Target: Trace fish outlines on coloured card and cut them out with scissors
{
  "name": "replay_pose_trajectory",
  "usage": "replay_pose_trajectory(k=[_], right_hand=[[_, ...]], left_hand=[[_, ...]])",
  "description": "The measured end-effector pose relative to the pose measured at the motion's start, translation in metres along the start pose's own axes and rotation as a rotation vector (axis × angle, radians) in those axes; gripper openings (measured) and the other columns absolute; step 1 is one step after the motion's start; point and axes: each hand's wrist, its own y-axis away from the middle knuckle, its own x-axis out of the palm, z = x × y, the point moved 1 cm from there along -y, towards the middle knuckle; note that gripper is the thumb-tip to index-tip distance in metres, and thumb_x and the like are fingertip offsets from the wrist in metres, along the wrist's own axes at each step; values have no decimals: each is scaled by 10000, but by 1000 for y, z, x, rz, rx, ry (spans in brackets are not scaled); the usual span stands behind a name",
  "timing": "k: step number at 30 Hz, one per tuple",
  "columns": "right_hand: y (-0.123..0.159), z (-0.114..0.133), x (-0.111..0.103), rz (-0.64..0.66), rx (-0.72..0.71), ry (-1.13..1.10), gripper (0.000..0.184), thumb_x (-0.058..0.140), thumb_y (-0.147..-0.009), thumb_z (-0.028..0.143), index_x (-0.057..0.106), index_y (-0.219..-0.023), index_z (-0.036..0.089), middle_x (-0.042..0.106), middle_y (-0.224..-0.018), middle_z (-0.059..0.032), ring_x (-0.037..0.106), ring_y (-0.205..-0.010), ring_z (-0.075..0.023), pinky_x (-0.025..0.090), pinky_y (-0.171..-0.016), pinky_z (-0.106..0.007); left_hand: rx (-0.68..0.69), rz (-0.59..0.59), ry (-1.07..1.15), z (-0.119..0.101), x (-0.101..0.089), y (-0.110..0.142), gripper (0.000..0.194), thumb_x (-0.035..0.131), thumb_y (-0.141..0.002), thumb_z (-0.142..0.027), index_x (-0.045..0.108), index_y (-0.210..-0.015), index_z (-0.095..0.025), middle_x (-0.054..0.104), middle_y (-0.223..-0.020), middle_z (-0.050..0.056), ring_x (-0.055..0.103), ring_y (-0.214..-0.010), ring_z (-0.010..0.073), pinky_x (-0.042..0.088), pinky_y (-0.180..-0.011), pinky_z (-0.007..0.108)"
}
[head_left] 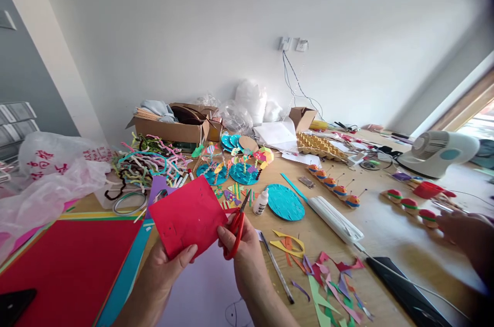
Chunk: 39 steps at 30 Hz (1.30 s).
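Observation:
My left hand (170, 268) pinches the lower edge of a red sheet of paper (189, 216), thumb on top, holding it tilted above the table. In my right hand (245, 255) is a pair of red-handled scissors (238, 229), blades pointing up and away. The right fingers also touch the sheet's right edge, where a small red flap stands out. Below both hands lies a light purple sheet (204, 291) with a pen drawing near its front. Just beyond the scissors stands a white glue bottle (261, 202). A pen (277, 268) lies right of my right wrist.
Coloured paper scraps (332, 286) lie at the front right, with a blue disc (285, 202) and a white power strip (335, 220) behind. Red paper (73, 265) is stacked at left. Pipe cleaners (150, 162) and a cardboard box (170, 129) stand behind. Another person's hand (463, 226) is at right.

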Motion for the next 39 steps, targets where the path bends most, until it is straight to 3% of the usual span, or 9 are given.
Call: replay_pose_trajectory(k=[3,7,10,13,18,28,39], right_hand=[[1,-2,3,8,2,29,331,725,-635,352,456,-735,188,487,-587,63,450,-511,-85,303,-420,-174],[10,11,-2,59,14,238,243,596,-736,376,442,-708,191,483,-555,53,439,-499,-90,314,-438,-186],[23,24,-11,190,50,452,263,433,-832,383,417,-651,194,449,-498,48,408,-480,-89,329,-484,-200],[36,23,-22,338,106,653,269,395,-836,398,405,-653,201,414,-501,46,422,-487,-102,303,-475,-207],[43,8,-26,421,101,923,296,409,-818,410,351,-612,206,347,-515,47,300,-487,-94,205,-442,-227],[39,19,-8,430,77,969,256,420,-796,355,369,-599,199,363,-509,49,282,-485,-87,202,-437,-219],[40,22,-7,423,72,1007,248,427,-797,321,358,-592,198,346,-510,53,273,-498,-88,207,-445,-219]], left_hand=[[29,-23,-33,-4,2,2,282,780,-626,-341,653,-829,-192,655,-695,-22,543,-596,146,492,-561,244],[49,-42,-34,-12,-2,0,227,783,-640,-316,647,-769,-188,641,-667,-30,532,-596,134,480,-562,220],[12,-33,54,-19,-7,-4,302,770,-678,-296,662,-942,-197,698,-810,-2,616,-752,173,507,-669,239],[-32,27,171,-24,-11,-6,505,743,-724,-290,571,-1196,-242,714,-970,21,637,-945,232,517,-775,296],[-46,16,176,-30,-9,-4,620,773,-683,-303,550,-1258,-233,733,-975,38,652,-965,269,541,-774,322],[-56,65,75,-31,-9,-1,252,744,-724,-323,696,-948,-218,736,-880,2,662,-859,220,564,-779,308],[-85,56,121,-35,-8,2,258,770,-693,-313,699,-921,-216,734,-874,3,663,-838,206,569,-762,297]])
